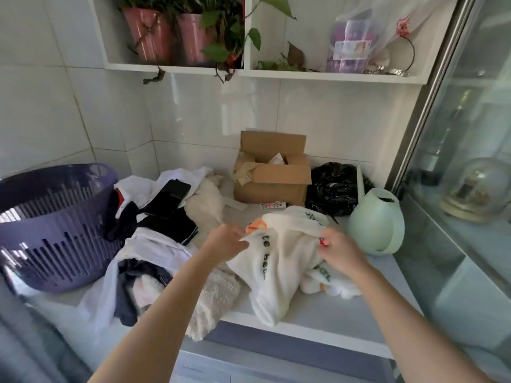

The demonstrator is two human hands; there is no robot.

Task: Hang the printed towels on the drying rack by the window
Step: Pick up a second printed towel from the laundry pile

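Barely started tbh. Left hand (pixel 225 240) and right hand (pixel 338 248) each pinch the printed towel (pixel 279 261) on the bench (pixel 309 313). No drying rack in sight, nothing hung yet

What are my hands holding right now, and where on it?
Both hands grip the printed towel: the left hand pinches its upper left edge, the right hand its upper right edge, with the rest lying on the counter.

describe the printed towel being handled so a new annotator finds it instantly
On the white countertop, right of the purple laundry basket and just left of the pale green watering can, lies a crumpled cream printed towel. Both hands pinch its top edge. Unlike neighbouring plain laundry, it carries dark lettering and orange patches.
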